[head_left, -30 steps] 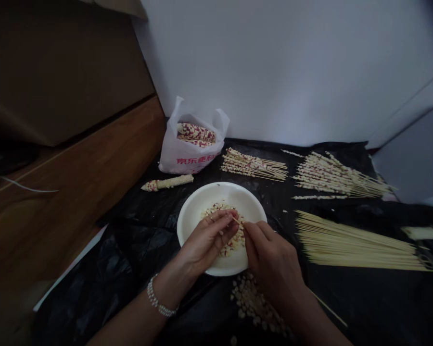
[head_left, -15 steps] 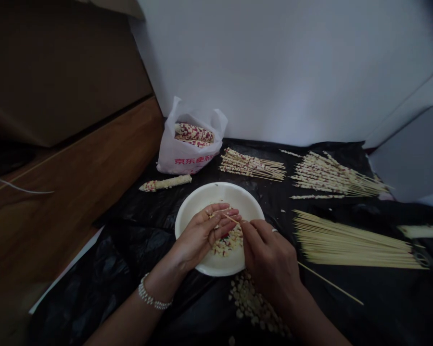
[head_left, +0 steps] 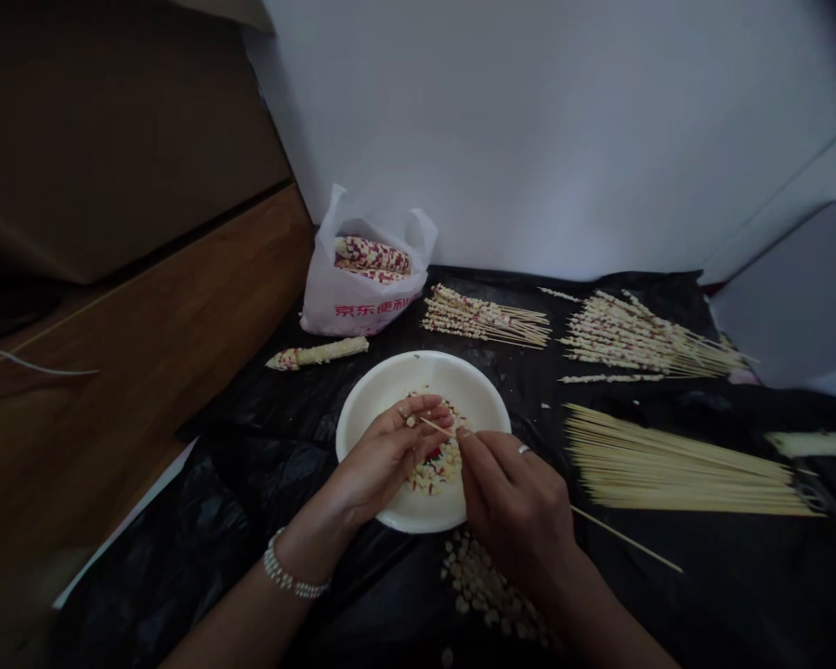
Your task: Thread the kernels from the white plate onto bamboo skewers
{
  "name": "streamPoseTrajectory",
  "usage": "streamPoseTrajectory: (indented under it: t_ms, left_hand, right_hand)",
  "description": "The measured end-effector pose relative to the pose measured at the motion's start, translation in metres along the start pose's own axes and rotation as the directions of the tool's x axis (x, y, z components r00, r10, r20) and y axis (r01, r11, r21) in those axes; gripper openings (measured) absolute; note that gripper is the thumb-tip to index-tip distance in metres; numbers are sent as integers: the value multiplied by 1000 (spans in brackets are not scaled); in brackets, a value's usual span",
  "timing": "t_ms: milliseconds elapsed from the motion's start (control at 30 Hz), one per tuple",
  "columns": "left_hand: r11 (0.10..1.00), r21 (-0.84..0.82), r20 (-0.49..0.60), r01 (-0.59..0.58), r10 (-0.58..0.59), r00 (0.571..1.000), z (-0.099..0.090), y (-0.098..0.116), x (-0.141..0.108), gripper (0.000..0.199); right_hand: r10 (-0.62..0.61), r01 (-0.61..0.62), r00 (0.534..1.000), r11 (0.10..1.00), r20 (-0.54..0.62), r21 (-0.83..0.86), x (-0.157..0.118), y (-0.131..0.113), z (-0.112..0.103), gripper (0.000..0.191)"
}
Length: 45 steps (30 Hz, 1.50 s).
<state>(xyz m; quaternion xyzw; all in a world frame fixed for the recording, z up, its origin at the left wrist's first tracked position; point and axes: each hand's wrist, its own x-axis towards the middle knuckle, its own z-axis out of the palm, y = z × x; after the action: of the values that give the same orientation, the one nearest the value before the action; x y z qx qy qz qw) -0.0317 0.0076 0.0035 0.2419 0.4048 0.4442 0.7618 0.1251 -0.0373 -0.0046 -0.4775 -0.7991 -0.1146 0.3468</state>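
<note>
My right hand (head_left: pixel 519 488) is closed around a thin bamboo skewer (head_left: pixel 627 538). Its tip points left, over the fingers of my left hand (head_left: pixel 386 446). That left hand is turned palm up above the white bowl (head_left: pixel 354 409), its long fingers stretched out. A pale corn kernel (head_left: pixel 411 421) sits at its thumb and forefinger, close to the skewer's tip; whether the tip touches it I cannot tell. Loose yellow and dark red kernels (head_left: pixel 428 479) lie in the bowl, partly hidden by my hands.
A white plastic bag (head_left: pixel 355 302) holds speckled corn cobs (head_left: pixel 372 253). A partly stripped cob (head_left: pixel 317 354) lies before it. To the right are kernel-threaded skewers (head_left: pixel 460 316), a second such pile (head_left: pixel 617 334) and bare skewers (head_left: pixel 683 465). Loose pale pieces (head_left: pixel 484 585) lie on black plastic sheeting (head_left: pixel 251 520).
The skewer and my right hand have shifted slightly left, bringing the tip nearer my left thumb. A kernel now shows at the left thumb and forefinger.
</note>
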Motion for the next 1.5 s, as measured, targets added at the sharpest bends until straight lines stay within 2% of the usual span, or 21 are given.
streamPoseTrajectory:
  t_ms: [133,267,367,500,633,800,1067,1300,1500]
  left_hand:
    - [1000,13,24,26,-26,999,3,1,-2,26]
    - [999,54,69,-5,1,998,3,0,-2,22]
    - [988,150,101,-43,28,994,1,-2,-1,26]
    - [964,255,75,-75,58,996,0,-2,-2,35]
    - [990,137,26,-21,18,999,0,1,-2,40]
    - [995,-65,61,78,-74,995,-4,1,2,32]
    - [999,-35,41,18,-17,999,-11,-2,7,25]
    - [998,33,14,-53,53,998,-8,-3,5,21]
    - [999,11,1,-46,46,999,-7,-3,4,20]
  right_hand:
    - [-4,4,1000,1000,2,-3,1,-1,-1,24]
    - [-1,1,1000,1000,10,7,1,-1,-1,22]
    - [-1,1,1000,1000,12,7,0,-1,0,19]
    - [-5,5,1000,1000,10,17,-1,0,0,23]
    - [6,-6,1000,1000,23,-1,-1,0,-1,23]
    - [32,-31,999,999,28,-44,1,0,-1,21]
    - [60,-58,998,994,21,-95,1,2,-2,20]
    - [65,-61,998,990,27,-126,1,3,0,21]
    - [70,-67,997,990,21,-124,-2,3,0,22]
